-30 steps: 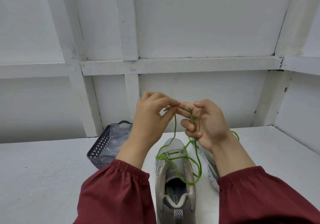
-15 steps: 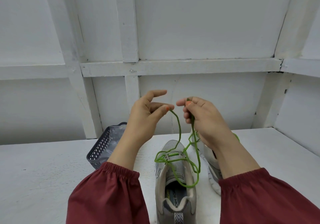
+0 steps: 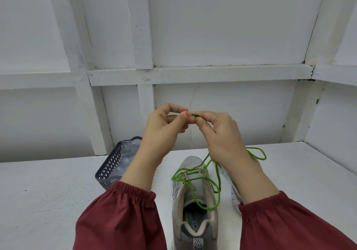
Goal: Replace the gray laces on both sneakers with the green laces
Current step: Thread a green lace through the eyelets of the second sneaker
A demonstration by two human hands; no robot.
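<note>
A grey sneaker [image 3: 195,209] stands on the white table, heel towards me, toe pointing away. A green lace [image 3: 217,187] runs through its front eyelets and loops loosely over the tongue. My left hand [image 3: 162,133] and my right hand [image 3: 218,133] are raised above the shoe's toe, fingertips together, pinching the tip of the green lace between them. The second sneaker [image 3: 231,184] lies to the right, mostly hidden behind my right wrist. Another loop of green lace [image 3: 258,153] shows past that wrist.
A dark grey lattice basket [image 3: 110,166] lined with clear plastic sits on the table to the left of my left forearm. A white panelled wall with a ledge [image 3: 193,73] rises behind the table [image 3: 48,191]. A side wall closes in on the right.
My hands, apart half a second ago with a strand in each, have come together at the lace tip. The strand that hung from my left hand is now out of sight.
</note>
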